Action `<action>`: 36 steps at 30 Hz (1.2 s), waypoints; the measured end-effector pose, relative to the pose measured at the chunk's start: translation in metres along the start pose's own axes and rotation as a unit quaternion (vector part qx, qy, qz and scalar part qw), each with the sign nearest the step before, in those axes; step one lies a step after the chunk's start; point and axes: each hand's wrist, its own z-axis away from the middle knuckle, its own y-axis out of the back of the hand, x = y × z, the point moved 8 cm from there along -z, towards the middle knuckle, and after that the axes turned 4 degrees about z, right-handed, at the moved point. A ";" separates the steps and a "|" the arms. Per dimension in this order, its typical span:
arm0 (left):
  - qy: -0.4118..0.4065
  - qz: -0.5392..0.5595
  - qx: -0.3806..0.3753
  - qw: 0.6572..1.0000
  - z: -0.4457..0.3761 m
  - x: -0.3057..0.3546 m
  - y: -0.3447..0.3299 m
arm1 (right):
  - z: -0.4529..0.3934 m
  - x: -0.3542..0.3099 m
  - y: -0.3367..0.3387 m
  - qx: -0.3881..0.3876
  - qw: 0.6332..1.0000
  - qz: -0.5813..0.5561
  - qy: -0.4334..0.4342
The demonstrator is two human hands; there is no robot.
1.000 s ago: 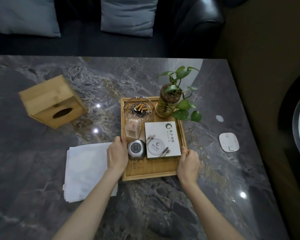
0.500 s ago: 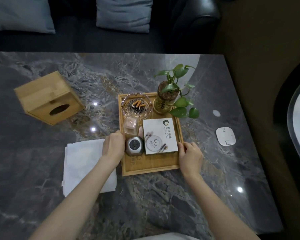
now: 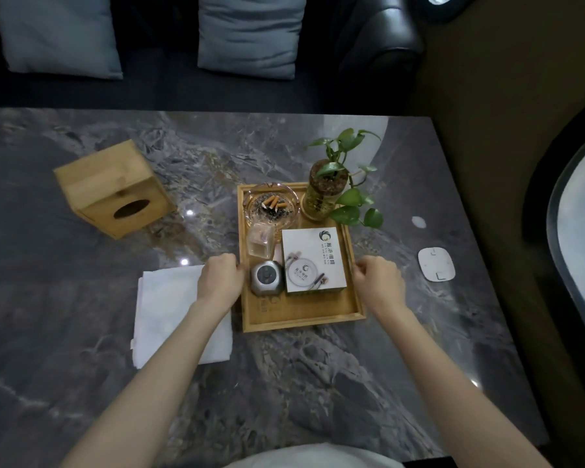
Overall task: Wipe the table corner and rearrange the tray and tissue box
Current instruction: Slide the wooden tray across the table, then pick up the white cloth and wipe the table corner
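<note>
Bare table (image 3: 318,383) lies open at 6 o'clock of the tray (image 3: 301,319). At its 9 o'clock the folded white cloth (image 3: 169,315) lies just beside it, at 10 o'clock the tissue box (image 3: 114,189) stands well apart, and at 3 o'clock a flat white pad (image 3: 436,265) lies near the table edge

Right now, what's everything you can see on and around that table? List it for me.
table: 1, grey marble, fills the view
tray: 1, wooden, centre-right of table
ashtray: 1, clear glass with butts, tray's far left
potted plant: 1, green, tray's far right
clear box: 1, transparent, below ashtray
silver device: 1, tray's left
white box: 1, tray's right
tissue box: 1, wooden, far left, tipped
white cloth: 1, folded, left of tray
white pad: 1, right of tray
cushions: 2, grey, on dark sofa
left hand: at tray's left rim
right hand: at tray's right rim
</note>
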 end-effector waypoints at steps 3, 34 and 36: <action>0.005 0.047 0.027 0.999 0.020 -0.007 0.022 | 0.013 -0.041 0.027 0.049 0.995 -0.063 0.061; 0.209 0.136 0.116 0.961 0.100 -0.149 0.032 | 0.091 -0.217 -0.131 -0.095 0.917 0.129 0.365; 0.208 0.141 0.107 0.962 0.097 -0.147 0.034 | 0.092 -0.216 -0.129 -0.119 0.924 0.090 0.352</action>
